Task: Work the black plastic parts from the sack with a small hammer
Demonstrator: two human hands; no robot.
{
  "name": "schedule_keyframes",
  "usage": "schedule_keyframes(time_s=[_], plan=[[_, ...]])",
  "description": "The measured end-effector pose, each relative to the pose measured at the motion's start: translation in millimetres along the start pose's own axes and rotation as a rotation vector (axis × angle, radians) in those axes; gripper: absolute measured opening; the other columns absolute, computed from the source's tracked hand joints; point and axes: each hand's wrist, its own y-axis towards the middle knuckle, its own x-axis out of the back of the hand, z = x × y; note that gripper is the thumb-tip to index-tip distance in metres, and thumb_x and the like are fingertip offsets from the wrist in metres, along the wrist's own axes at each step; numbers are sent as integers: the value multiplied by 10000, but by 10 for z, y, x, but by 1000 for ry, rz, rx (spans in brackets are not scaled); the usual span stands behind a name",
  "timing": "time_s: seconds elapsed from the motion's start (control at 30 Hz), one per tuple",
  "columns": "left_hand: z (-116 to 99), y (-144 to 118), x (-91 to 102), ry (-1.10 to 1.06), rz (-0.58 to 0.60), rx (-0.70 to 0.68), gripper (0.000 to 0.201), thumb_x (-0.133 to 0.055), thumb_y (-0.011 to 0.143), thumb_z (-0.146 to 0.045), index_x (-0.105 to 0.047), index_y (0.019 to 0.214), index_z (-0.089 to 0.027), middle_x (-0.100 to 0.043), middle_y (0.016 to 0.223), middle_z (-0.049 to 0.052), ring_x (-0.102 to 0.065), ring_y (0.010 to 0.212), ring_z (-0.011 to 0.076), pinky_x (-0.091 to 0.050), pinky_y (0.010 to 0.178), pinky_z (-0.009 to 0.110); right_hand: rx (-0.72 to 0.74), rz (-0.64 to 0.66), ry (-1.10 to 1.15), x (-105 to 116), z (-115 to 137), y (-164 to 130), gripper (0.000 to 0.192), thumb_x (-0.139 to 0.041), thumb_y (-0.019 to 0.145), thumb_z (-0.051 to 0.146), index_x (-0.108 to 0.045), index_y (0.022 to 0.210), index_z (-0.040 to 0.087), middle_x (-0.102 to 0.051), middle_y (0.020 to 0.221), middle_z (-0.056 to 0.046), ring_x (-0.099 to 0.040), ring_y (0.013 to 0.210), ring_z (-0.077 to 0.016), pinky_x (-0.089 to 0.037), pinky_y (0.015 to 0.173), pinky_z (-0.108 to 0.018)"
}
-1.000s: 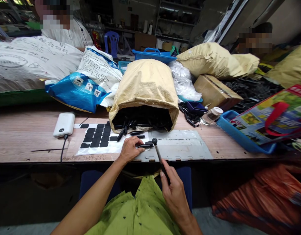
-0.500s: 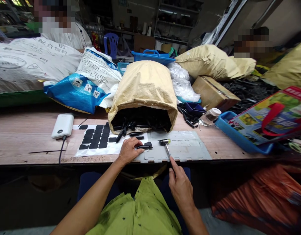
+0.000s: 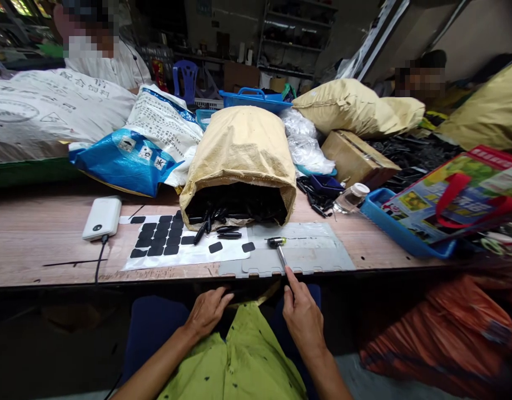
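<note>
My right hand [image 3: 301, 319] sits just below the table edge and grips the handle of a small hammer [image 3: 280, 254]. The hammer's head rests on a grey metal plate [image 3: 322, 253]. My left hand [image 3: 208, 311] is low over my green-clad lap, palm down, fingers stretched forward; its underside is hidden. On the table ahead lies a white sheet [image 3: 189, 258] with several black pads stuck on it. Loose black plastic parts [image 3: 228, 235] spill from the open mouth of a tan sack [image 3: 241, 155] lying just behind the plate.
A white power bank [image 3: 101, 218] with a cable lies at the left. A blue tray [image 3: 389, 232], a small bottle [image 3: 351, 197] and a cardboard box [image 3: 358, 158] stand at the right. Big sacks fill the back, with two other people behind them.
My left hand left the black part on the plate and dropped below the table edge. The hammer came down from raised to lying on the plate, my right hand sliding back along its handle.
</note>
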Motion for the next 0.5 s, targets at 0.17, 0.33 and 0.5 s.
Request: schedule_keyframes(time_s=[0.17, 0.33, 0.5], plan=[[322, 47, -184, 150, 8, 170, 340, -462, 997, -312, -639, 1286, -285, -747, 1206, 101, -700, 1121, 287, -530, 906, 377, -5, -9, 0, -4, 6, -9, 526, -469, 1014, 190, -488, 1523, 318, -674, 975, -21, -667, 780, -163, -408, 564, -232], [364, 39, -185, 218, 143, 257, 424, -424, 1011, -333, -573, 1403, -266, -663, 1373, 106, -612, 1276, 278, -467, 1050, 373, -29, -7, 9, -19, 2, -10, 536, -465, 1010, 197, -481, 1529, 328, -670, 1000, -23, -670, 807, -168, -416, 579, -236], [388, 36, -211, 222, 190, 254, 460, -436, 990, -258, -532, 1439, -287, -665, 1365, 88, -604, 1281, 259, -453, 1055, 356, -31, 10, 32, -22, -10, -4, 530, -439, 1018, 226, -467, 1539, 317, -669, 1001, -29, -674, 831, -177, -438, 598, -246]])
